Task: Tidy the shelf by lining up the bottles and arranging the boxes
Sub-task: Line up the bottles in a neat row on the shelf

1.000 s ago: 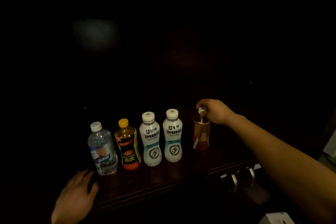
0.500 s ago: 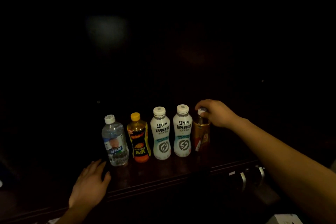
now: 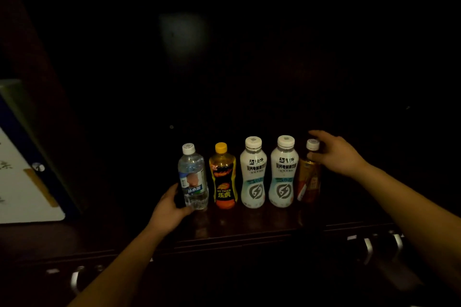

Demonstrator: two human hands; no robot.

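Since 0.5 s ago: left hand (image 3: 172, 207) up off shelf edge (image 3: 249, 232), now cupping lower left side of water bottle (image 3: 192, 178), fingers wrapped behind, partly hidden. Right hand (image 3: 335, 153) same spot, pinching neck of amber bottle (image 3: 309, 177) just under white cap. Step, prob.: squaring both ends of row, w/ orange-cap bottle (image 3: 223, 177) and two white bottles (image 3: 253, 173) (image 3: 284, 172) upright between, near front edge. Next likely: nudge ends inward, even gaps. Both forearms stretched fwd, wrists low. Box (image 3: 22, 182) at far left, untouched.

Metal drawer handles (image 3: 368, 249) below shelf front; white board (image 3: 22, 182) (blurred writing) far left.
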